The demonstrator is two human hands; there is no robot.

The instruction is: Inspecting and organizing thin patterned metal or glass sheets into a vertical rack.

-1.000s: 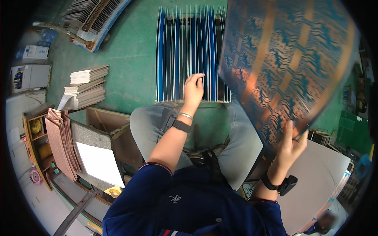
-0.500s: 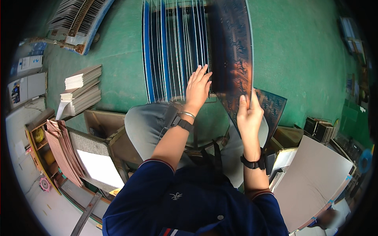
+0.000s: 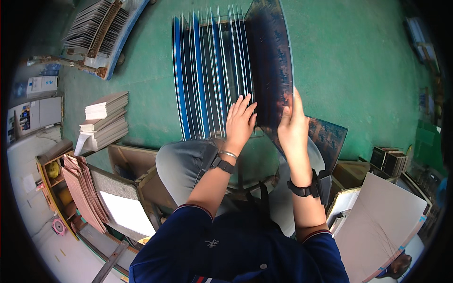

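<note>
Several thin upright panels, some blue and some with pale edges, stand in a rack in front of my knees. My left hand is open, its fingers stretched over the near ends of the rightmost panels. With my right hand I grip the near right edge of a large dark panel with a copper-coloured pattern, thumb on its face. That panel stands tilted just right of the row. A second patterned panel leans by my right knee, partly behind my right hand and forearm.
Stacked pale boards stand on the green floor at left. Beyond them is a blue cart with racked sheets. Reddish sheets and a box with white paper are near my left side. A large grey board leans at right.
The dark panel in my right hand has moved left, closer to the row in the rack. My left hand stays at the row's right end. The whole view has shifted slightly.
</note>
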